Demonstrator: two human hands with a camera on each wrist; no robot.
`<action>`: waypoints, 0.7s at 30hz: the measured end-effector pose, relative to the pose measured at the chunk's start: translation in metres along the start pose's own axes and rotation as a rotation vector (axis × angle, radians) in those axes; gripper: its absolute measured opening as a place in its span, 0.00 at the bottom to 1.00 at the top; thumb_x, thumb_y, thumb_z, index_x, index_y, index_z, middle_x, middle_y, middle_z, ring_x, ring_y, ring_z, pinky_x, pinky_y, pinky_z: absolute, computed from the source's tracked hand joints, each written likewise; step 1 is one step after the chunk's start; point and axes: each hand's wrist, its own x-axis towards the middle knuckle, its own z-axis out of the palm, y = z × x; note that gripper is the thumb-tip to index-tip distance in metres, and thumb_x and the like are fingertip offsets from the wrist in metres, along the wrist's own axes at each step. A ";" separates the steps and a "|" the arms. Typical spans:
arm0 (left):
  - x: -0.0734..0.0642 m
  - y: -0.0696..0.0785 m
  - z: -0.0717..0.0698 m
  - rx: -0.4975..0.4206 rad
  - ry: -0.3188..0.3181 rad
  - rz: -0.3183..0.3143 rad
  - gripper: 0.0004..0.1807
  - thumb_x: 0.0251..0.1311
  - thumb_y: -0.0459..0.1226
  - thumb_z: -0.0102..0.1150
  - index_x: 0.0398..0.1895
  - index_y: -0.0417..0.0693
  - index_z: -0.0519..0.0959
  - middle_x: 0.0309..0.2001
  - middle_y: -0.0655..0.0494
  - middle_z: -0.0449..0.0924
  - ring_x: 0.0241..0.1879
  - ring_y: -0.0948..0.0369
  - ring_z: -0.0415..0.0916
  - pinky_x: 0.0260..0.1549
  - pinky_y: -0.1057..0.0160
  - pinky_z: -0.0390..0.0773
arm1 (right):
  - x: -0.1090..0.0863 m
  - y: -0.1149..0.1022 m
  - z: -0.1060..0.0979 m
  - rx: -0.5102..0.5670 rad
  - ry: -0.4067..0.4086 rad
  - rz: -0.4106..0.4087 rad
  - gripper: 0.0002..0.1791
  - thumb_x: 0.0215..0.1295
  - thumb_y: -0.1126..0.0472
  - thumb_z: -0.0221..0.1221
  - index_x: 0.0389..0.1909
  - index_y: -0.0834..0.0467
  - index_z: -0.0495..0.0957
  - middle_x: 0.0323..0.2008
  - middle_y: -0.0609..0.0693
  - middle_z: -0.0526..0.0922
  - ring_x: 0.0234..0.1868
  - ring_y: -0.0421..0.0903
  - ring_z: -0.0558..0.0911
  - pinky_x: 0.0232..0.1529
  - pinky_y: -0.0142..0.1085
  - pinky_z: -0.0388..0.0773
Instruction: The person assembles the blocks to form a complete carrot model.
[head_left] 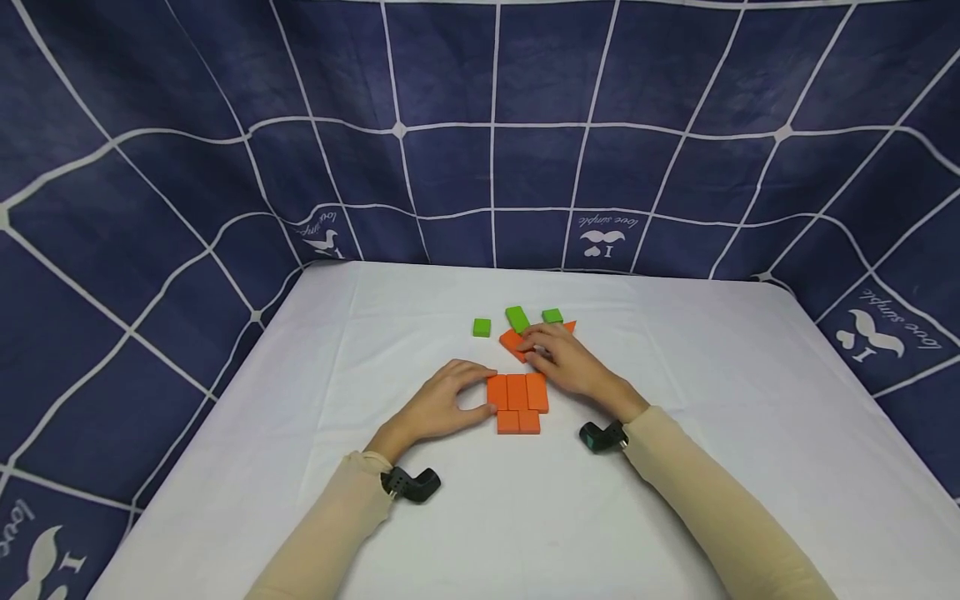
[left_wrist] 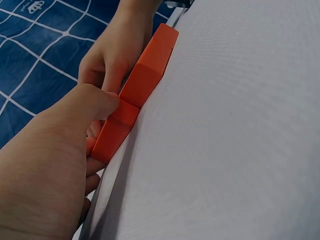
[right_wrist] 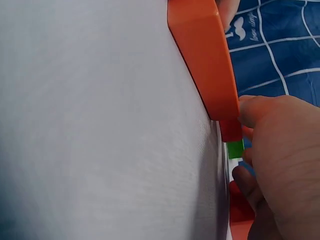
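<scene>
Five flat orange blocks [head_left: 517,392] lie together on the white cloth, three longer ones side by side above two shorter ones. My left hand [head_left: 442,404] pinches the left long block [head_left: 497,392], index finger at its far end and thumb at its near corner. My right hand [head_left: 566,358] reaches over a separate slanted orange block [head_left: 511,342], fingertips at its right end and thumb low beside it. In the right wrist view, the right thumb [right_wrist: 255,109] overlaps the corner of the large orange block [right_wrist: 205,60]. An orange pointed piece [head_left: 570,327] is partly hidden behind the right hand.
Behind the right hand lie three green blocks: a square one [head_left: 482,327] at left, a longer one [head_left: 517,318] in the middle and a small one [head_left: 552,316] at right. A dark blue checked curtain [head_left: 450,167] borders the white table [head_left: 337,333].
</scene>
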 end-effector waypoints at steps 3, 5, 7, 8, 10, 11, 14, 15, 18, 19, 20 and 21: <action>0.000 0.000 0.001 -0.002 -0.001 -0.002 0.32 0.64 0.53 0.67 0.69 0.56 0.77 0.66 0.57 0.77 0.68 0.58 0.68 0.71 0.51 0.68 | -0.002 0.000 -0.001 0.021 -0.004 0.011 0.10 0.74 0.61 0.59 0.51 0.55 0.85 0.67 0.55 0.78 0.68 0.55 0.72 0.71 0.55 0.68; 0.000 0.000 0.002 -0.006 -0.002 -0.002 0.31 0.64 0.53 0.67 0.69 0.56 0.77 0.66 0.57 0.77 0.68 0.58 0.68 0.71 0.51 0.68 | -0.003 0.000 -0.002 0.034 -0.005 0.019 0.08 0.74 0.61 0.60 0.48 0.55 0.84 0.68 0.55 0.77 0.69 0.55 0.72 0.72 0.55 0.67; 0.000 0.000 0.002 -0.005 -0.004 -0.002 0.32 0.64 0.53 0.67 0.69 0.56 0.77 0.66 0.58 0.77 0.69 0.58 0.68 0.71 0.51 0.68 | -0.005 0.000 -0.003 0.038 -0.005 0.025 0.06 0.73 0.62 0.60 0.46 0.55 0.84 0.68 0.55 0.77 0.69 0.55 0.72 0.72 0.54 0.67; 0.000 -0.001 0.002 -0.004 -0.003 -0.002 0.32 0.64 0.53 0.67 0.69 0.56 0.77 0.66 0.58 0.77 0.69 0.58 0.68 0.71 0.51 0.68 | -0.006 0.000 -0.003 0.034 -0.004 0.025 0.06 0.73 0.62 0.60 0.45 0.55 0.83 0.68 0.55 0.77 0.69 0.55 0.72 0.72 0.54 0.68; 0.000 -0.001 0.003 -0.004 0.002 0.001 0.32 0.64 0.53 0.67 0.69 0.56 0.77 0.66 0.58 0.77 0.69 0.58 0.68 0.71 0.51 0.68 | -0.007 0.000 -0.004 0.021 -0.002 0.026 0.06 0.73 0.62 0.60 0.46 0.55 0.83 0.68 0.54 0.78 0.68 0.54 0.72 0.72 0.53 0.69; 0.000 -0.001 0.003 -0.003 0.005 0.002 0.32 0.64 0.53 0.67 0.69 0.56 0.77 0.66 0.58 0.77 0.69 0.58 0.68 0.71 0.51 0.68 | -0.007 0.000 -0.004 0.006 -0.002 0.023 0.07 0.73 0.61 0.60 0.46 0.55 0.83 0.68 0.54 0.78 0.68 0.54 0.73 0.71 0.53 0.69; 0.000 -0.001 0.003 -0.007 0.011 0.006 0.32 0.63 0.53 0.67 0.69 0.56 0.77 0.65 0.58 0.77 0.69 0.58 0.68 0.71 0.50 0.68 | -0.009 0.000 -0.006 -0.037 0.000 0.024 0.10 0.73 0.58 0.60 0.51 0.55 0.82 0.66 0.53 0.79 0.68 0.53 0.73 0.71 0.52 0.69; 0.000 -0.001 0.002 -0.010 0.012 0.006 0.32 0.63 0.53 0.67 0.69 0.56 0.77 0.65 0.58 0.77 0.69 0.58 0.68 0.71 0.50 0.68 | -0.010 0.000 -0.006 -0.051 -0.001 0.026 0.13 0.73 0.57 0.60 0.55 0.55 0.82 0.65 0.53 0.79 0.67 0.53 0.73 0.71 0.52 0.69; 0.000 -0.001 0.002 -0.010 0.013 0.008 0.32 0.63 0.53 0.67 0.69 0.56 0.77 0.65 0.57 0.77 0.69 0.57 0.68 0.71 0.50 0.68 | -0.015 0.001 -0.009 -0.086 -0.001 0.040 0.22 0.74 0.52 0.60 0.64 0.55 0.79 0.65 0.55 0.79 0.68 0.54 0.72 0.72 0.52 0.68; 0.000 -0.001 0.002 -0.009 0.015 0.008 0.32 0.63 0.53 0.67 0.69 0.55 0.77 0.65 0.57 0.77 0.69 0.57 0.68 0.71 0.50 0.68 | -0.017 0.002 -0.009 -0.090 0.000 0.045 0.24 0.73 0.51 0.61 0.66 0.55 0.78 0.64 0.55 0.78 0.67 0.54 0.72 0.72 0.52 0.69; 0.000 -0.001 0.002 -0.008 0.016 0.010 0.32 0.63 0.53 0.67 0.69 0.55 0.77 0.65 0.57 0.77 0.68 0.57 0.69 0.71 0.49 0.69 | -0.019 0.003 -0.010 -0.089 0.003 0.051 0.26 0.73 0.51 0.61 0.68 0.55 0.77 0.64 0.56 0.78 0.67 0.55 0.73 0.71 0.53 0.69; 0.000 -0.001 0.002 -0.007 0.017 0.011 0.32 0.63 0.53 0.67 0.69 0.55 0.77 0.65 0.57 0.77 0.68 0.57 0.69 0.71 0.49 0.69 | -0.021 0.004 -0.010 -0.087 0.006 0.058 0.27 0.72 0.50 0.62 0.68 0.54 0.77 0.63 0.56 0.78 0.66 0.54 0.73 0.71 0.53 0.70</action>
